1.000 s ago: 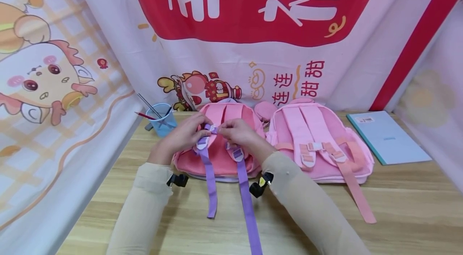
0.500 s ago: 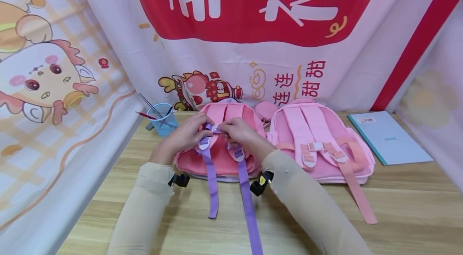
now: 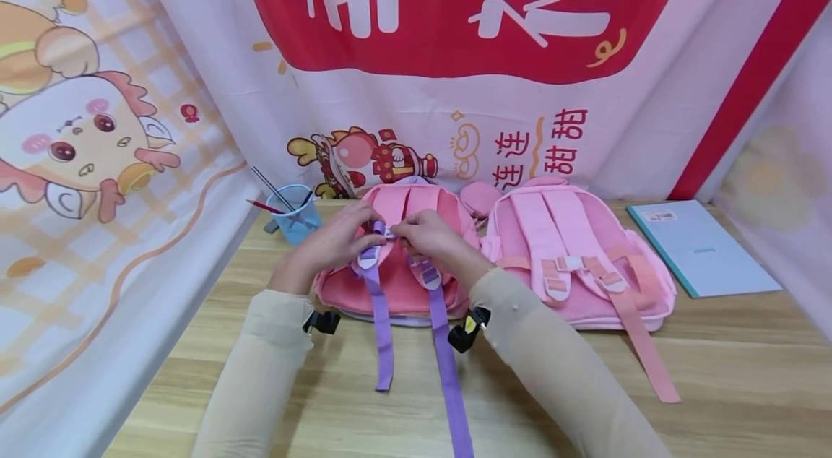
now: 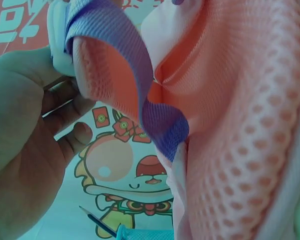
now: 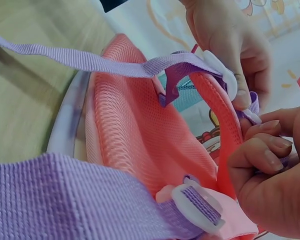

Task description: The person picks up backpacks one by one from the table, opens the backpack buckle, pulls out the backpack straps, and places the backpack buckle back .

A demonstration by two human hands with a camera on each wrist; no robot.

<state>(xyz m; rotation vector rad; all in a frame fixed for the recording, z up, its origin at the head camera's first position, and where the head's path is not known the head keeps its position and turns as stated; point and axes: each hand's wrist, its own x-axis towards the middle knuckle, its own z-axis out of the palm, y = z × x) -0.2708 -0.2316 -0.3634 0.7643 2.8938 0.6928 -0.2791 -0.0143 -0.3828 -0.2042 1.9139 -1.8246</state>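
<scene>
A pink backpack (image 3: 403,292) with purple straps lies with its straps facing up. At its left shoulder strap, my left hand (image 3: 334,238) grips the padded strap by a white adjuster (image 4: 60,37), thumb near a loop of purple webbing (image 5: 255,101). My right hand (image 3: 432,238) pinches a small white buckle (image 5: 252,117) on the purple chest strap, fingers curled beside the left thumb. Part of that strap is hidden inside the right fingers. Below the hands hang two long purple strap tails (image 3: 383,342), and another white adjuster (image 3: 431,276) sits on the right shoulder strap.
To the right lies a second pink backpack (image 3: 510,299), its chest strap buckled. Beyond it is a light blue notebook (image 3: 708,248). A blue mesh pen cup (image 3: 299,223) with pencils stands at the back left. Printed cloth (image 3: 416,104) walls the wooden table (image 3: 195,378).
Both hands stay at the left shoulder strap with small finger movements. The purple webbing between the fingertips has shifted slightly. The backpacks have not moved on the table.
</scene>
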